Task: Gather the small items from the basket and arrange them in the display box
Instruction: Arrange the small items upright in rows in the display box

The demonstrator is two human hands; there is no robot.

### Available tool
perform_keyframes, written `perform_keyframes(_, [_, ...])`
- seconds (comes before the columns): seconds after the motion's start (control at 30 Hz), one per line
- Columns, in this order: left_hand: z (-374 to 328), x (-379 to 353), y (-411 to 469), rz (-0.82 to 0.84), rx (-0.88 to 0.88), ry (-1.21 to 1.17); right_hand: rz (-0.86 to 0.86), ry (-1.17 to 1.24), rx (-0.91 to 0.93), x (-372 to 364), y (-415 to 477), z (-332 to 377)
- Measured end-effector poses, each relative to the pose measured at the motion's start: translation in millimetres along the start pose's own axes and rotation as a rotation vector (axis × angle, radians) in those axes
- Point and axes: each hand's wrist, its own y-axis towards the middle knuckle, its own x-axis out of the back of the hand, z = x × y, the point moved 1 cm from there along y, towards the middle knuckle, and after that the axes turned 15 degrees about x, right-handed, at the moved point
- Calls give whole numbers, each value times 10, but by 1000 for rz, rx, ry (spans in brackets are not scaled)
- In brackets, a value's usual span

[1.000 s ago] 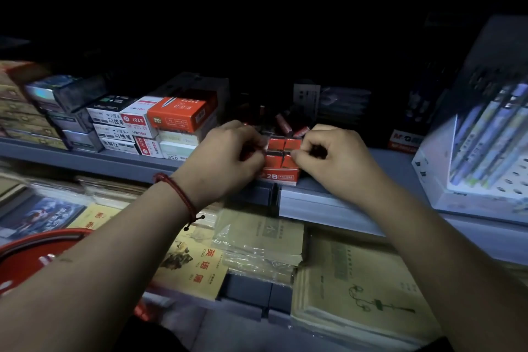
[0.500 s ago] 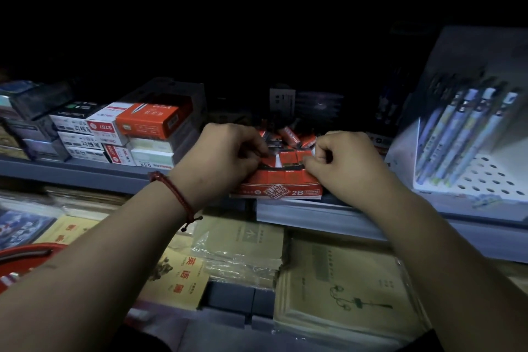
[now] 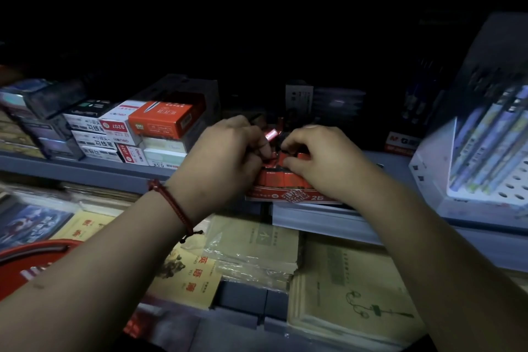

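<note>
Left hand (image 3: 228, 157): fingers curled, pinching a red tube (image 3: 271, 134) just above the display box (image 3: 288, 194).
Tube axis: tilted, upper end pointing right, over the box's back row.
Right hand (image 3: 325, 160): fingertips pinched on red packs (image 3: 280, 178) inside the box.
Nearer hand: left; the box lies below and right of it.
Basket (image 3: 37, 246): well left of the box, lower.

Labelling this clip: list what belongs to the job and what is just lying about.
Job: left hand, right hand, small shiny red tube, red cardboard display box marked 2B, round red plastic basket.
Lying about: orange-red cardboard carton, white perforated pen rack, yellow paper exercise books.
</note>
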Motion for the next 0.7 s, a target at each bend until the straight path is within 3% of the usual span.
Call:
perform_keyframes(0.23, [40, -51, 53, 13, 81, -145, 104, -1, -19, -5, 40, -42])
perform_keyframes(0.53, [36, -95, 65, 12, 126, -205, -308, 249, -144, 39, -1, -99])
perform_keyframes(0.7, [-42, -79, 36, 42, 153, -236, -381, 358, -233, 83, -15, -114])
